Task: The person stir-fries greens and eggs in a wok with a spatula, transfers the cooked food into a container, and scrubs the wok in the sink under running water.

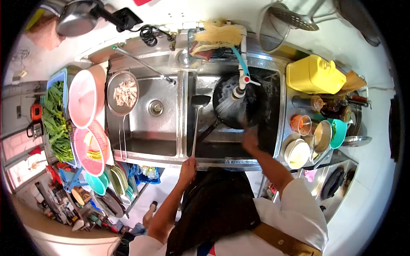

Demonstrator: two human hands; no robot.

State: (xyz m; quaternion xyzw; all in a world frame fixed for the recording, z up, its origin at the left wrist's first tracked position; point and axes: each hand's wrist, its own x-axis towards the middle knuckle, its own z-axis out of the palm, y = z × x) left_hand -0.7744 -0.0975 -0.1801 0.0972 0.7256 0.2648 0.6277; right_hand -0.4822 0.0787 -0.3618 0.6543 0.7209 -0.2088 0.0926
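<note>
My left hand point(187, 171) is closed round the handle of a long spatula point(200, 101), whose dark blade points up over the divider side of the right sink. A black wok point(222, 102) lies in that sink point(265, 147), and water runs into it from the tap point(239, 90). Its handle slants down to the left. My right hand point(250, 140) is at the wok's lower edge, smeared by motion; its fingers and anything in them cannot be made out.
A strainer point(115, 104) with pale pieces spans the left sink point(145, 136). Pink basins point(83, 100) and leafy greens point(57, 119) stand at left. A yellow container point(314, 77), bottles point(305, 102) and bowls point(297, 154) stand at right.
</note>
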